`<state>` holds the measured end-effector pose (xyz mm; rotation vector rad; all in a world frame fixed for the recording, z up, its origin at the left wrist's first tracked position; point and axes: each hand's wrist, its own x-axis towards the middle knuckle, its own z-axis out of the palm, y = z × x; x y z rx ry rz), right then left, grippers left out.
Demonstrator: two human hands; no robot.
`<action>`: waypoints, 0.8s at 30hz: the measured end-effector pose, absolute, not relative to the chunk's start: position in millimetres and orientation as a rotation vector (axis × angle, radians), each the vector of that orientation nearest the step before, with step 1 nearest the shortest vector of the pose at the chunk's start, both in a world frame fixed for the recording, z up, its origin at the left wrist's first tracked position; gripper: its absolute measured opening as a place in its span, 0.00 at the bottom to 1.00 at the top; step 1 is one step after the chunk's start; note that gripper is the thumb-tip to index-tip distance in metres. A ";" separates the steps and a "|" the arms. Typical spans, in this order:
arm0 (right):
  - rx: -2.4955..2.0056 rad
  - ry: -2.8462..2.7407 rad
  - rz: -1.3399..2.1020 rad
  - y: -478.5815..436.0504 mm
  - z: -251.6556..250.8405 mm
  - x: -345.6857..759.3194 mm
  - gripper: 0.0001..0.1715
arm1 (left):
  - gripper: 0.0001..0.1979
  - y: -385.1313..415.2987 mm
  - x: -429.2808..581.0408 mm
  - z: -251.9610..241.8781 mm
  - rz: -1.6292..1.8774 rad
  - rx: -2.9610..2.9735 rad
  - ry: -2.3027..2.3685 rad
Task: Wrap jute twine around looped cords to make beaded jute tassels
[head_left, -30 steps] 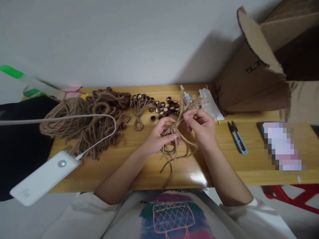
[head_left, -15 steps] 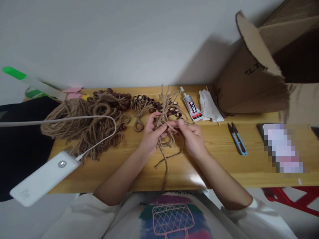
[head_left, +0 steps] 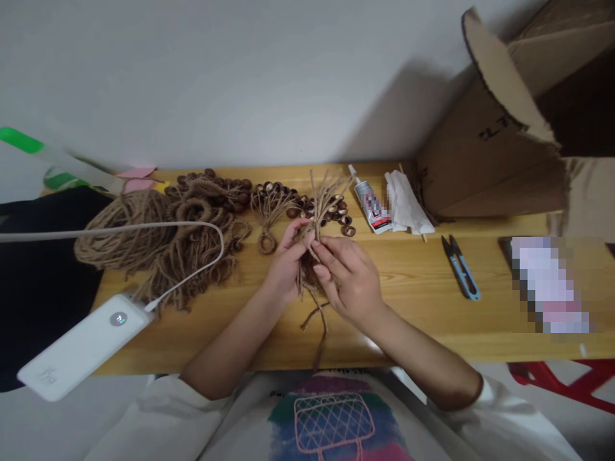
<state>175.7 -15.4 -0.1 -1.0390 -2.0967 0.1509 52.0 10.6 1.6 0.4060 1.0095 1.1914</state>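
Observation:
Over the middle of a wooden table, both of my hands hold a bundle of brown jute twine. My left hand is closed around the bundle's waist from the left. My right hand covers it from the right, fingers pinched on the strands near the waist. The loose upper ends fan out toward the wall, and a few tails hang down to the table's front edge. The looped part of the bundle is mostly hidden behind my right hand.
A pile of twine and finished twine loops lies at left beside several brown wooden beads. A glue tube, white wrapper, blue thread snips, cardboard box and white power bank with cable surround the work.
My right hand has come down from above the bundle and moved left across it, now covering its loops. The bundle's loose ends swung from leaning right to standing upright toward the wall.

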 end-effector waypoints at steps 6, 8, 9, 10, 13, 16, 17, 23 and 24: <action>-1.050 -2.071 0.059 -19.4 -2.8 169.2 0.20 | 0.14 10.4 52.7 5.9 1.183 0.370 1.002; -1.041 -2.052 0.079 -20.0 -2.3 167.6 0.22 | 0.14 10.5 53.0 7.0 1.166 0.366 1.012; -1.038 -2.045 0.087 -20.1 -2.0 167.0 0.23 | 0.15 10.7 53.3 7.2 1.159 0.364 1.022; -1.040 -2.040 0.090 -20.0 -1.6 166.7 0.23 | 0.15 11.0 53.7 7.2 1.154 0.358 1.036; -1.072 -2.030 0.094 -19.8 -0.5 167.0 0.23 | 0.13 11.5 55.6 7.0 1.144 0.324 1.083; -1.090 -2.036 0.101 -20.3 0.6 168.4 0.23 | 0.12 11.2 56.8 6.6 1.133 0.301 1.113; -1.090 -2.050 0.095 -20.6 0.8 169.0 0.23 | 0.12 11.0 56.7 6.4 1.131 0.302 1.112; -1.111 -2.166 0.053 -20.9 -0.6 171.9 0.22 | 0.15 12.7 52.3 3.5 1.125 0.377 1.077; -1.110 -2.160 0.067 -20.7 -0.8 172.1 0.23 | 0.15 13.3 51.6 2.6 1.125 0.390 1.078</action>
